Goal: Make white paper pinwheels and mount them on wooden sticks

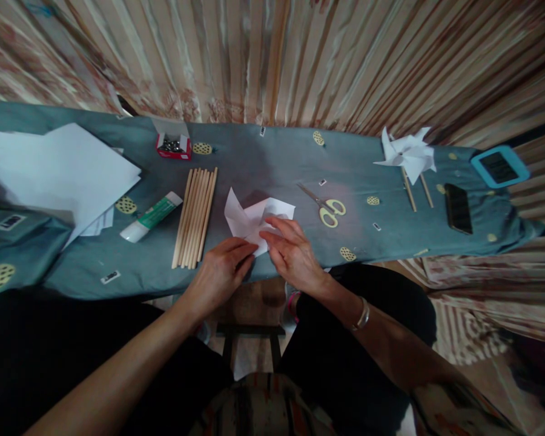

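Observation:
A white paper pinwheel (246, 219), partly folded, lies at the table's near edge in front of me. My left hand (224, 263) has its fingers closed on the lower left corner of the paper. From the other side my right hand (295, 251) touches the paper's middle, its thumb and fingers bent over it and partly hiding it. To the left of the paper lies a row of several wooden sticks (195, 218). Scissors (327, 209) with yellow handles rest to its right.
A glue stick (152, 217), a stack of white paper (68, 175) and a red box (173, 145) of small metal pieces are on the left. Finished pinwheels (409, 154) on sticks, a phone (458, 209) and a blue-framed device (500, 166) lie right. A curtain (263, 60) hangs behind the cloth-covered table (281, 157).

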`<state>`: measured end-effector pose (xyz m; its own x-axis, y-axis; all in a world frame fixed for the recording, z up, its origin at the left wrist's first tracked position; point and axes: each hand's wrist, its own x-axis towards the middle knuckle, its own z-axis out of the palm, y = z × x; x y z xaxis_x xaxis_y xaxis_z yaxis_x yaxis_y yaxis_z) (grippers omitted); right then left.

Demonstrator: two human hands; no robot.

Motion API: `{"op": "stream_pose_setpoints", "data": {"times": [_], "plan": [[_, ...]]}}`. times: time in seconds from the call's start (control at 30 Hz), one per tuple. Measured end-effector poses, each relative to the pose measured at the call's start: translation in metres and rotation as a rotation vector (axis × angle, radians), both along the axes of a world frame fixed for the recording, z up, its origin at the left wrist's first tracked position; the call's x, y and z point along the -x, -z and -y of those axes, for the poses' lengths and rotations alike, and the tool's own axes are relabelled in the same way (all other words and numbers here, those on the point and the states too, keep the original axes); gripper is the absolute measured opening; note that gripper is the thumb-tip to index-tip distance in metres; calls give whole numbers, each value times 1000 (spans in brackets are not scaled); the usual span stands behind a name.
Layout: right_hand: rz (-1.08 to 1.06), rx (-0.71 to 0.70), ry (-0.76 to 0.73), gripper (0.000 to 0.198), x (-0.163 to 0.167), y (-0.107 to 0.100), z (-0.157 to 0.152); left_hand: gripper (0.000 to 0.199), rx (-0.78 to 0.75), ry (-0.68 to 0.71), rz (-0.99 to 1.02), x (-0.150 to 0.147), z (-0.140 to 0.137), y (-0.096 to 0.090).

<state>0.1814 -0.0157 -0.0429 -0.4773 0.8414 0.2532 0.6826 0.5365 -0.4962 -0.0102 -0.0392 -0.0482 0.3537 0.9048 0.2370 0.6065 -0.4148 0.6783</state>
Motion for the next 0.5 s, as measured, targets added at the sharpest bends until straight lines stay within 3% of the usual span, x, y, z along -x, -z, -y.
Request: {"op": "stream_pose_setpoints", "data": {"times": [0.5], "plan": [[68,11,-18,40,2,-1,-1,23,16,-14,-19,-1,0,-2]]}}
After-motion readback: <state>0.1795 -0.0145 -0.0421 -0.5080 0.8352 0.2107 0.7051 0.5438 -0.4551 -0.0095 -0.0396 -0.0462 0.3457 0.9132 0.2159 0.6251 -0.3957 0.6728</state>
